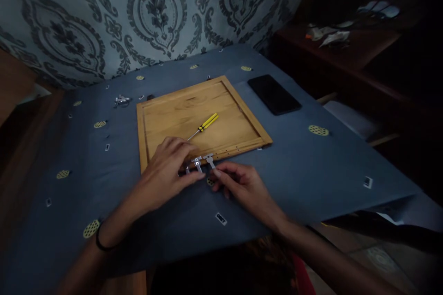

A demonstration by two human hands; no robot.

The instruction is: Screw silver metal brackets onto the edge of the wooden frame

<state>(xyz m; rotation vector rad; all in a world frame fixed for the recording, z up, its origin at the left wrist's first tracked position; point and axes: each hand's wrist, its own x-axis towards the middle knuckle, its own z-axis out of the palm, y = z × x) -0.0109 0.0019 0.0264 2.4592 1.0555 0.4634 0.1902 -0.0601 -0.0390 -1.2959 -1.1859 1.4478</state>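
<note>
A wooden framed panel (204,97), like a small cabinet door, lies flat on the cloth-covered table. My left hand (169,163) curls over its front edge, thumb and fingers closed around a shiny metal hinge (197,162) there. Part of that hinge is hidden behind the fingers. Between thumb and fingers, my right hand (240,182) pinches a flat T-shaped metal plate (209,160) by its stem, its wide end at the panel's edge, right beside the hinge. A yellow screwdriver (209,121) rests on the panel, its shaft pointing toward my left hand.
A black phone (274,94) lies right of the panel on the blue tablecloth (277,166). Small metal hardware (122,100) sits to the left, and a dark small object (150,97) touches the panel's back edge. Dark wooden furniture (346,50) stands at right.
</note>
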